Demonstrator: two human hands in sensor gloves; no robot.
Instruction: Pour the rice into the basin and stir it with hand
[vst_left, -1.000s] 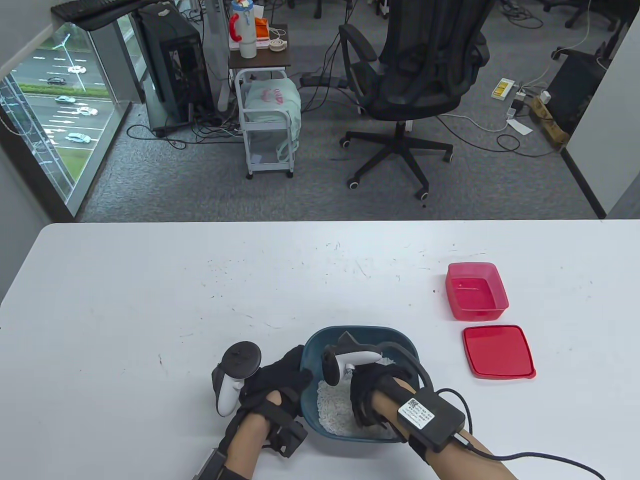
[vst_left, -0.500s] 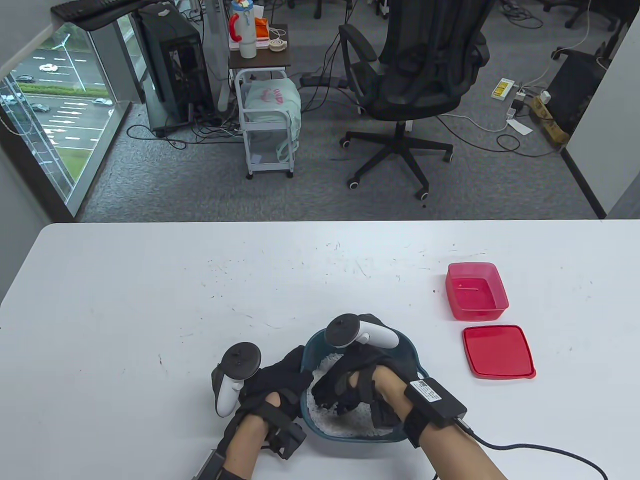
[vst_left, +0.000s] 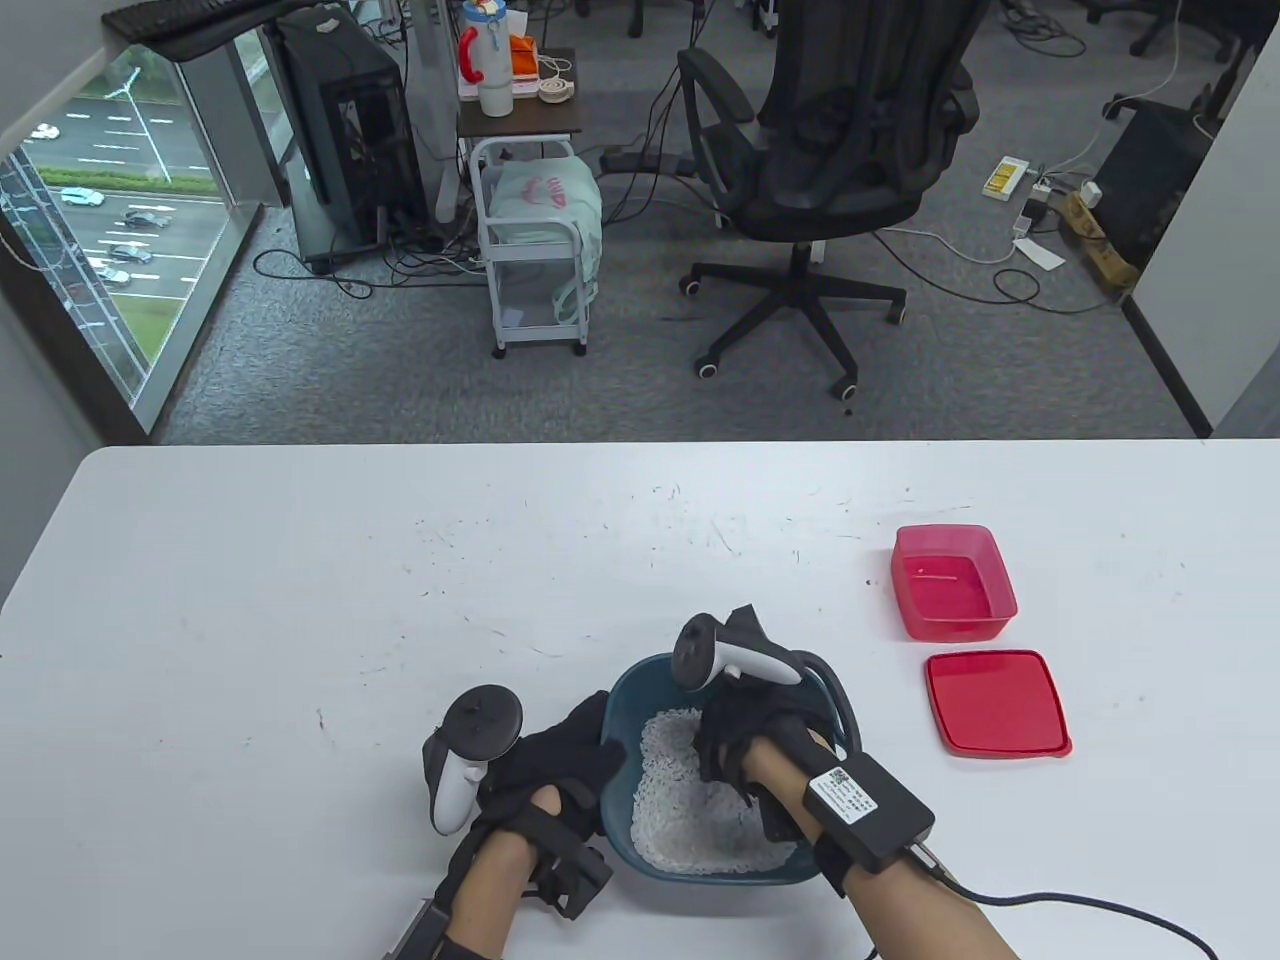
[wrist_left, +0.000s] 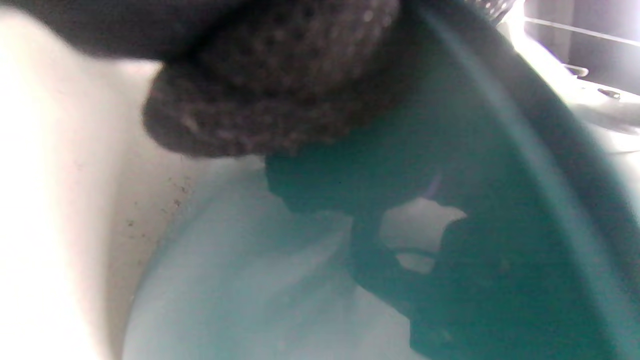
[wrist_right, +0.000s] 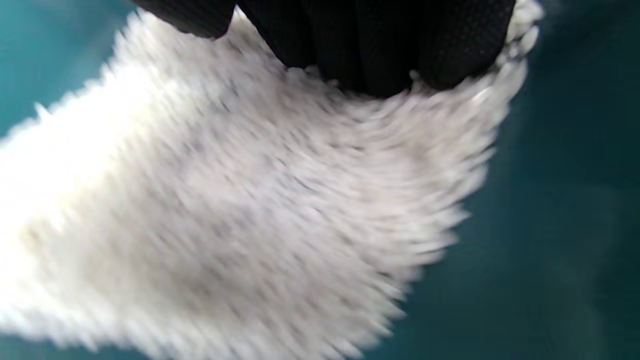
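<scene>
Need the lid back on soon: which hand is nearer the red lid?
Right. The right hand is in the basin beside the red lid; the left hand grips the basin's far side.

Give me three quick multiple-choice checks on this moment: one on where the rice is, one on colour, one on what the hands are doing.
1. Where is the rice?
A. in the basin
B. in the red container
C. spilled on the table

2. What colour is the basin?
A. red
B. teal blue
C. white

3. What is the left hand doing?
A. stirring the rice
B. lifting the red lid
C. holding the basin's rim

Answers:
1 A: white grains lie in the basin, the red container holds none.
2 B: its wall is teal in every view.
3 C: it sits on the rim while the right hand is in the rice.
</scene>
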